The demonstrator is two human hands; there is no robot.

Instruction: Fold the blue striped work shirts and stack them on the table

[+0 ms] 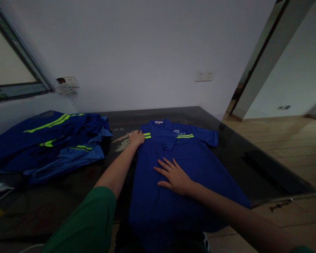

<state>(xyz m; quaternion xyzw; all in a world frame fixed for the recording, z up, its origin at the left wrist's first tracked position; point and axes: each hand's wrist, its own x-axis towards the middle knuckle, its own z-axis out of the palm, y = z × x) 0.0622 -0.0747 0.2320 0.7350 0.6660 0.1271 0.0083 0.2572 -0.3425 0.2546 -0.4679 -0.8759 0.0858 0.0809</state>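
A blue short-sleeved work shirt (197,163) with yellow-green reflective stripes lies front side up on the dark table (184,112), its collar toward the wall and its hem hanging at the near edge. My left hand (136,137) rests at the shirt's left side by the chest stripe, fingers spread. The left sleeve is not visible there; it may be folded under. My right hand (175,176) lies flat on the middle of the shirt front, fingers apart, a ring on one finger. Neither hand grasps anything that I can see.
A heap of blue work clothes (65,140) with similar stripes covers the table's left side. A dark flat object (271,168) lies at the right. Behind the table stands a white wall with a power socket (203,76). Wooden floor (279,133) shows to the right.
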